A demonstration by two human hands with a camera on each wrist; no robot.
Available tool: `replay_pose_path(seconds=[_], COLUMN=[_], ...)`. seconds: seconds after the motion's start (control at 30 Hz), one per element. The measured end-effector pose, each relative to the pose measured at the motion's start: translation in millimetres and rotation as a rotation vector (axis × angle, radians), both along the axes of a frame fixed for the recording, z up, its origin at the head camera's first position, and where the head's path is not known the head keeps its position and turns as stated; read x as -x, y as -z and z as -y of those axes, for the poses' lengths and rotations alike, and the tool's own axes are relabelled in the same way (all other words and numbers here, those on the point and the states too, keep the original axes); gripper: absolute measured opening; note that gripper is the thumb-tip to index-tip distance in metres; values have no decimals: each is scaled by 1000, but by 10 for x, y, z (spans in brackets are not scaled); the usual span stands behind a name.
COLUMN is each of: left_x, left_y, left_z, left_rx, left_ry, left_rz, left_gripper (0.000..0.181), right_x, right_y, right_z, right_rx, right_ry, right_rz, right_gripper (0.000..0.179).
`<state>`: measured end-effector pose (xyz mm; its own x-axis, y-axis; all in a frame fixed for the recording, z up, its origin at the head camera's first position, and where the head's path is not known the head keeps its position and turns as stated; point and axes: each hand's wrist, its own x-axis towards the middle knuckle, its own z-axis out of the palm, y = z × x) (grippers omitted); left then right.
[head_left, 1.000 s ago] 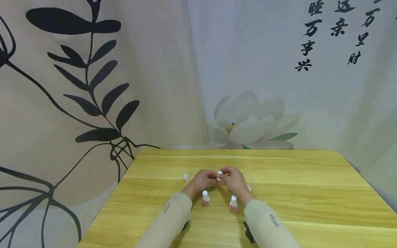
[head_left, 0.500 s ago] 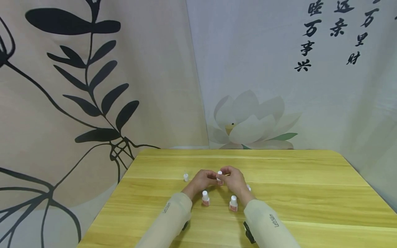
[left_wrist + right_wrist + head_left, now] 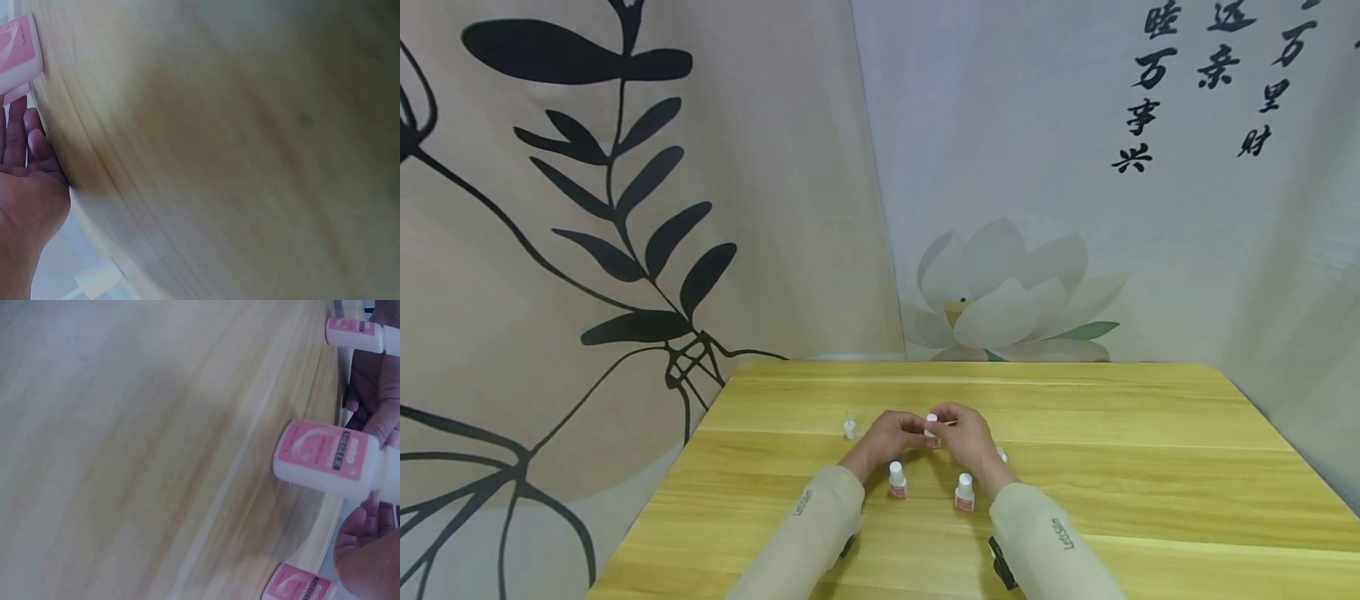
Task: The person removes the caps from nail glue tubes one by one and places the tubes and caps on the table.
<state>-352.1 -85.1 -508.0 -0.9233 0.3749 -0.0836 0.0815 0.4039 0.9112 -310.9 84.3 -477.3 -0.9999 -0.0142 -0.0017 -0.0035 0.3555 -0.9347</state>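
At the yellow wood-grain table (image 3: 1135,467), left-hand fingers (image 3: 917,422) and the right hand (image 3: 968,437) pinch a small white pink-labelled bottle (image 3: 933,442), long axis upright, cap up.

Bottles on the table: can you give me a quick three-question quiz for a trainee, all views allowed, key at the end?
1. True or false: the small white piece with a thin stem is to the left of the left hand.
2. The bottle at the fingertips is: (a) upside down, (b) lying flat, (c) upright.
3. What colour are the bottle labels in the right wrist view?

Key: 1 true; 2 c; 3 pink.
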Motion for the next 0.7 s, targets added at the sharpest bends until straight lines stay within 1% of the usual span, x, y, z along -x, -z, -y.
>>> replay_pose_path(seconds=[0.13, 0.33, 0.5, 0.7], left_x=[6, 0, -4, -11], left_y=[6, 13, 9, -18], left_z=[-1, 1, -1, -5], left_rx=[-2, -6, -11, -9], left_ry=[1, 0, 2, -6], left_rz=[-6, -3, -9, -6], left_gripper=[20, 20, 20, 20], right_x=[3, -4, -7, -13], right_y=[1, 1, -7, -16], right_z=[7, 8, 11, 17], right_rx=[3, 0, -4, -1], right_ry=[-3, 5, 10, 2], right_rz=[3, -2, -5, -16], right_gripper=[19, 26, 19, 18])
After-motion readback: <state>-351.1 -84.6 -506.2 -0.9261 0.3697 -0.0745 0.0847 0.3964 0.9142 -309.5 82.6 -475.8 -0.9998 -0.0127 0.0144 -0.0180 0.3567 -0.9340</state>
